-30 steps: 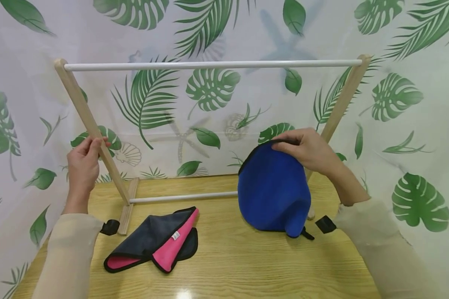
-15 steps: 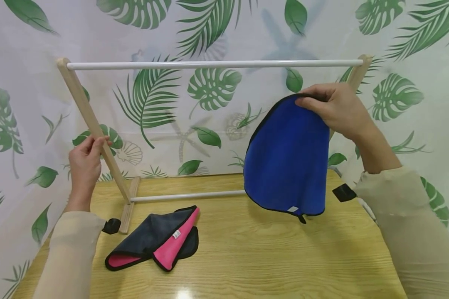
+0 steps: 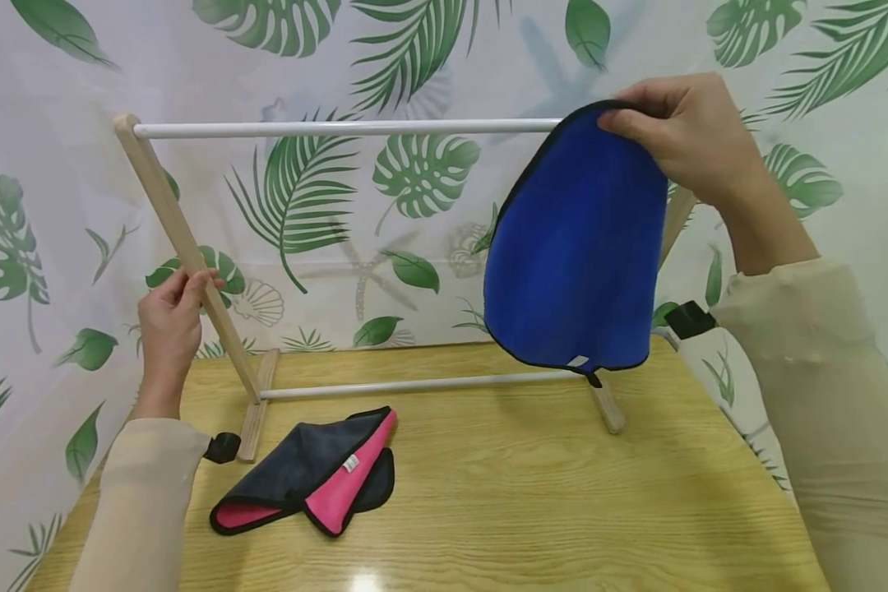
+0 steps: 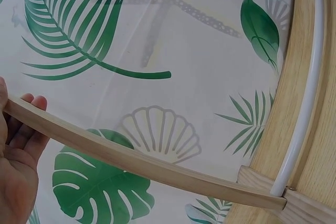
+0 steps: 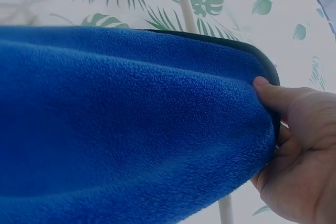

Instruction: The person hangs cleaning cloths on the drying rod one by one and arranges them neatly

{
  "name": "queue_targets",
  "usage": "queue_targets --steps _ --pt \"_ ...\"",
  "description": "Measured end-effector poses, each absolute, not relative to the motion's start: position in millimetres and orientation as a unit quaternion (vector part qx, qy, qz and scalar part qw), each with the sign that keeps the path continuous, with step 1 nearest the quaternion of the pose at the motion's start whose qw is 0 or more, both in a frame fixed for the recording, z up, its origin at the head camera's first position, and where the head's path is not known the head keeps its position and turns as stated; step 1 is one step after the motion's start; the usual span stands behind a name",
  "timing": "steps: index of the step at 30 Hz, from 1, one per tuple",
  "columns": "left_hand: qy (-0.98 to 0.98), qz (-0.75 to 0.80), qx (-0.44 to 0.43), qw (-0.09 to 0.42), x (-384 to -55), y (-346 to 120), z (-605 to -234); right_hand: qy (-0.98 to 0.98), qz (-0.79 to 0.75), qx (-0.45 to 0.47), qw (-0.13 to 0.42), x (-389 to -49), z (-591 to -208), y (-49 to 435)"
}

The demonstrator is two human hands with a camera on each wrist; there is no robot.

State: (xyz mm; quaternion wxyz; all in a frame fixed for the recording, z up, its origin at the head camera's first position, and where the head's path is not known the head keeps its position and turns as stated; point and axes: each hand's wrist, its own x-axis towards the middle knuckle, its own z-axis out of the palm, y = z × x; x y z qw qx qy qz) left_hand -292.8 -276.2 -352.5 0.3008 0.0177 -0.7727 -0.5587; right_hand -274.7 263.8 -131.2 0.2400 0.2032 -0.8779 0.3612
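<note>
My right hand point(image 3: 699, 136) pinches the top edge of a blue fleecy towel point(image 3: 573, 247) with black trim, thumb on the near face. The towel hangs down in front of the right part of a wooden rack with a white top bar point(image 3: 355, 129); its upper edge is about level with that bar. In the right wrist view the towel's pile point(image 5: 131, 124) fills much of the picture. My left hand point(image 3: 173, 316) grips the rack's left wooden post point(image 3: 166, 197) partway up, fingers curled behind it, as the left wrist view also shows.
A folded grey and pink towel point(image 3: 311, 469) with black trim lies on the wooden table point(image 3: 525, 493) at the left front. The rack's lower white bar point(image 3: 414, 384) runs low behind it, between wooden feet. A leaf-patterned cloth point(image 3: 429, 271) hangs behind.
My right hand has lifted the blue towel up and to the right, from near the tabletop to the top bar's height. The left hand stays on the post.
</note>
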Motion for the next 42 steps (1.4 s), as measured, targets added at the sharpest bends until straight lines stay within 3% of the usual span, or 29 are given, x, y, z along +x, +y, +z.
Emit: queue_targets --steps 15,27,42 --pt "-0.768 -0.557 0.006 0.317 -291.5 -277.2 -352.9 -0.855 0.383 0.233 0.26 -316.8 -113.3 234.2" --pt "-0.758 -0.575 -0.003 0.307 -291.3 -279.1 -352.0 -0.908 0.293 0.144 0.263 -341.7 -111.5 229.4" --pt "-0.758 -0.579 0.01 0.3 -289.4 -276.1 -351.1 -0.952 0.257 0.068 0.152 -342.4 -108.4 243.5"
